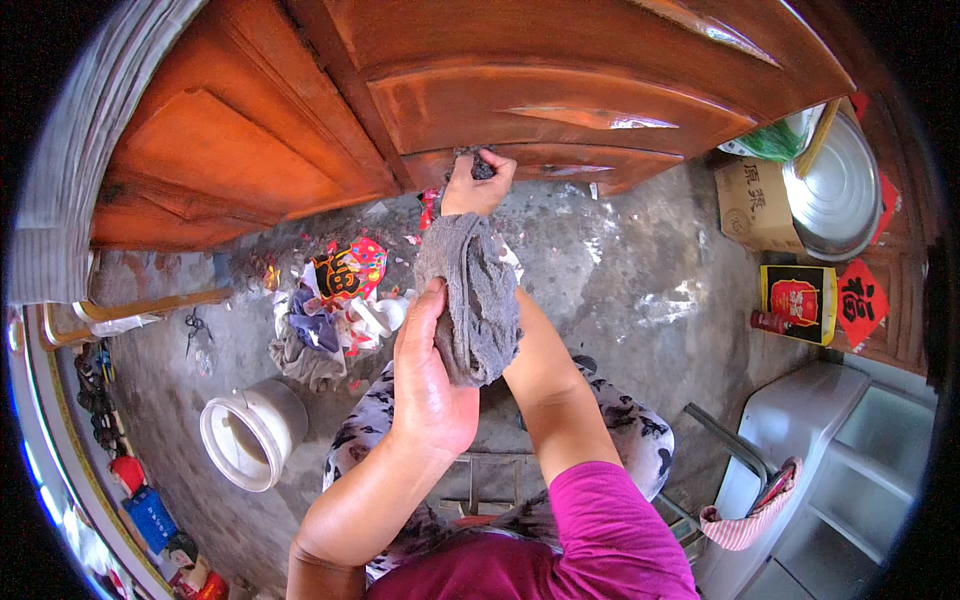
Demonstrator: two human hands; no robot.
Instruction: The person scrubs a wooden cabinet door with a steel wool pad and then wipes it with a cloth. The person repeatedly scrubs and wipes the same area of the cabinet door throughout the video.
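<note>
My left hand (425, 385) grips a folded grey cloth (480, 290), held up in front of me with the thumb along its left side. Beyond it, my right hand (475, 195) is closed around a dark, fuzzy scouring pad (483, 170). That pad is at the lower edge of a reddish-brown wooden cabinet (530, 110), below its carved panels. The cloth hides my right wrist and part of the forearm.
On the concrete floor to the left lie a heap of rags and wrappers (345, 270), scissors (197, 325) and a white bucket (212, 425). A cardboard box (755, 205) and a round metal lid (838, 190) stand far right. Nearer right are a white shelved unit (800, 405) and a striped cloth (745, 530).
</note>
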